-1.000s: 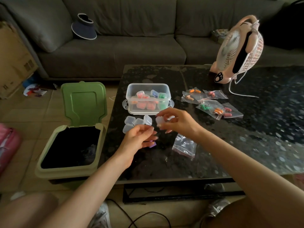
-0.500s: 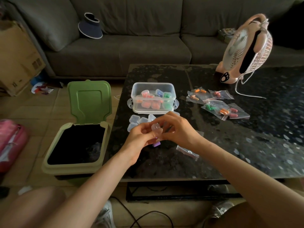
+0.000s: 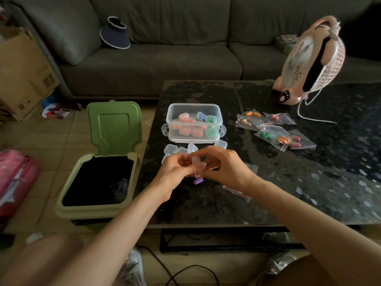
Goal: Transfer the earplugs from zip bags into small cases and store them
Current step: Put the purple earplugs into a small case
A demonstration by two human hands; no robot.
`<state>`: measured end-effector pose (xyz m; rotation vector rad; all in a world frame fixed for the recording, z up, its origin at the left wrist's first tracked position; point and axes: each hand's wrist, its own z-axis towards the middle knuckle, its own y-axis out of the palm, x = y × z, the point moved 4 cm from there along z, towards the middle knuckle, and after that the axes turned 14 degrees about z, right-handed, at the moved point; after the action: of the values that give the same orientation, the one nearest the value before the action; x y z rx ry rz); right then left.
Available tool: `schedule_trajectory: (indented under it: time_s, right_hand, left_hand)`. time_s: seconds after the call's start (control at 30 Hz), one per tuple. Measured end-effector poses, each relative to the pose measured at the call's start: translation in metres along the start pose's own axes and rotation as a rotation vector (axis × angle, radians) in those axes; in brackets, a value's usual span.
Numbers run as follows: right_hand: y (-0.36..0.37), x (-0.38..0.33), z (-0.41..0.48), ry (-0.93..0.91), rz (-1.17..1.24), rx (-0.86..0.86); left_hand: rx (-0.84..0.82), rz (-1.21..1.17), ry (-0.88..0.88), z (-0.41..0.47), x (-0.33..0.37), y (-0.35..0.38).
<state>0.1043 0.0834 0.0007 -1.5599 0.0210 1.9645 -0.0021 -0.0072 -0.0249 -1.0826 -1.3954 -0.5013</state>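
Gripping the case together above the table, the left hand and right hand had met since a second before, when they were apart. Both sets of fingers curled round it, just in front of the box. A purple earplug showed under the hands. The bags lay unmoved.

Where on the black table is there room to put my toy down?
Bare table lies right of the zip bags, in front of the fan, and along the near edge. It is crowded around the clear box, the empty cases and where left hand and right hand hold a small case.
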Motion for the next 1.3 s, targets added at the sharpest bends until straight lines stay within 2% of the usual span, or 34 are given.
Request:
schedule_trajectory:
  time_s: [0.17,0.33,0.5,0.67,0.77,0.87,1.0,1.3]
  right_hand:
    - [0.0,-0.003,-0.001,0.052,0.055,-0.041]
    - [-0.007,0.003,0.003,0.091,-0.012,-0.037]
    - [-0.008,0.002,0.005,0.16,0.153,0.04]
    - [-0.004,0.003,0.008,0.167,0.157,0.111]
    - [0.0,0.011,0.01,0.225,0.125,0.098]
    - [0.005,0.024,0.01,0.242,-0.133,-0.056]
    - [0.014,0.04,0.006,0.213,-0.432,-0.247]
    - [0.018,0.038,0.007,0.205,-0.448,-0.258]
  left_hand:
    - [-0.057,-0.031,0.001,0.001,-0.004,-0.005]
    - [-0.132,-0.063,0.026,-0.003,-0.003,-0.013]
    - [-0.217,0.162,0.054,-0.009,-0.001,-0.02]
    - [-0.308,0.221,0.057,-0.013,-0.004,-0.02]
    - [-0.208,0.154,0.051,-0.011,-0.003,-0.027]
    - [-0.104,0.072,0.036,-0.009,-0.004,-0.036]
    - [-0.086,0.06,0.035,-0.009,-0.008,-0.037]
    - [-0.037,0.102,0.082,-0.007,-0.013,-0.034]
